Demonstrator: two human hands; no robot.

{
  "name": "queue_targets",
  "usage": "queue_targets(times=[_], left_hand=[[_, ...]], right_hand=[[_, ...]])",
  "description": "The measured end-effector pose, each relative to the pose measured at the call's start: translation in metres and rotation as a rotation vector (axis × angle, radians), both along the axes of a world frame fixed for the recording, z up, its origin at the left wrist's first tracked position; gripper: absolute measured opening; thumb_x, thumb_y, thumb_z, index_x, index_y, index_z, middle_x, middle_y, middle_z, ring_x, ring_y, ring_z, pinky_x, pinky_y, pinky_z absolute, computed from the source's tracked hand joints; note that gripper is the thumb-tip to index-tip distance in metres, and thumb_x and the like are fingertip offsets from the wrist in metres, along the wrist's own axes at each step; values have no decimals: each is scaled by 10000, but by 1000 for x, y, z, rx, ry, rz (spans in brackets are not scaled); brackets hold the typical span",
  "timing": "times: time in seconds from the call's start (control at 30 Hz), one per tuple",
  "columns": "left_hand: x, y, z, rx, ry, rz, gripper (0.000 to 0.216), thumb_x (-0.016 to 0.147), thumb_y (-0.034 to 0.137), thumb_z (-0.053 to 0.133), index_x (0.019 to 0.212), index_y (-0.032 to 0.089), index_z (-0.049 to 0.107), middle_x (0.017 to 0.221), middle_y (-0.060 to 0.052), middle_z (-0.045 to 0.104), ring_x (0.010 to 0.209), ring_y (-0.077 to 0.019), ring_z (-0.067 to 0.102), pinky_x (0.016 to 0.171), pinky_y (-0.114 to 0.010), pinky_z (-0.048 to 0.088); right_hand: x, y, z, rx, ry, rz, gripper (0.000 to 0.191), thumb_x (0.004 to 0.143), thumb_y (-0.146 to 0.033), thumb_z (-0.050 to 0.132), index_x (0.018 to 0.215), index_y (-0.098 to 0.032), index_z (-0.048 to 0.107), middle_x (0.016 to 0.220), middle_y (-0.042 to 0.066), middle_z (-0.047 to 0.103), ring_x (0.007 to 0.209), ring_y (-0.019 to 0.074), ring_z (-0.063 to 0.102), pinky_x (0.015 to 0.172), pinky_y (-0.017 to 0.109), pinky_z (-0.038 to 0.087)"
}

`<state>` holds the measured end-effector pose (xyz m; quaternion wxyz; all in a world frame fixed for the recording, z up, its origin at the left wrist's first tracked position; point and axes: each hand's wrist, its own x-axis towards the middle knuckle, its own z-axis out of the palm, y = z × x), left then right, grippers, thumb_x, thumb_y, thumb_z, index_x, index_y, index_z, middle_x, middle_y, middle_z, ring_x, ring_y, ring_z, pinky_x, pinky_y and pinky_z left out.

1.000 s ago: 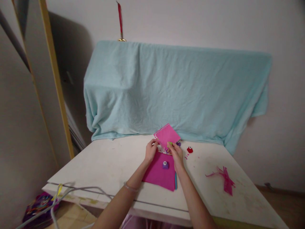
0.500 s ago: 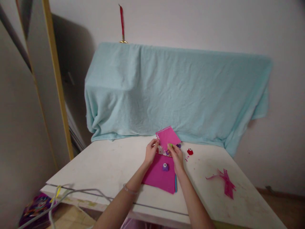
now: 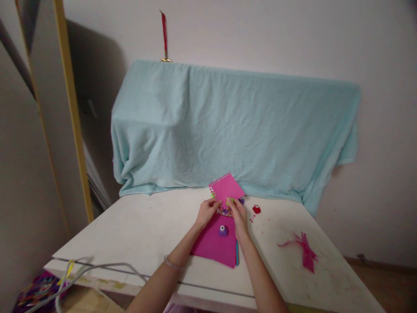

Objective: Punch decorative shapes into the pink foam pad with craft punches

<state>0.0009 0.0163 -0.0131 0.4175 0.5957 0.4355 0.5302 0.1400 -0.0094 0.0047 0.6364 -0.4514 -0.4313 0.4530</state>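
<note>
A pink sheet of paper [image 3: 228, 187] with small holes punched along two edges is held up over the far part of the table. My left hand [image 3: 207, 211] is closed in a pinch at its lower left edge. At the lower right edge, my right hand [image 3: 238, 214] is closed around a small green paper punch [image 3: 230, 201], largely hidden by the fingers. Beneath my hands lies a stack of coloured paper [image 3: 211, 245], magenta on top, with a purple paper punch [image 3: 223, 231] standing on it. Small coloured bits are partly visible between my hands.
Right of my hands are a red punch [image 3: 256, 209] and a few pink scraps. Pink cut strips [image 3: 308, 254] lie farther right on the white table [image 3: 146, 230]. A light blue cloth [image 3: 234, 130] hangs behind. Grey cables [image 3: 107, 265] cross the front left edge.
My left hand has moved in toward my right hand along the lower edge of the pink sheet. The whole view has shifted slightly.
</note>
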Motion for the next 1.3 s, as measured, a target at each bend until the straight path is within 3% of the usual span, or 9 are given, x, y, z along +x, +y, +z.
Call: queue_targets(times=[0.77,1.3], left_hand=[[0,-1,0,19,99,-30,430,837,539,539,647,162,620,601,-21,617,577,-162,539,583,-248,388],[2,-2,-4,2,118,-54,451,872,541,494,666,159,614,574,-14,604,542,-150,535,567,-245,376]], right_hand=[[-1,-1,1,-6,22,-3,440,691,-564,711,945,-205,714,781,30,673,665,170,592,568,267,459],[0,3,-2,-52,60,-5,468,651,-574,738,925,-196,709,711,18,625,632,164,555,542,263,449]])
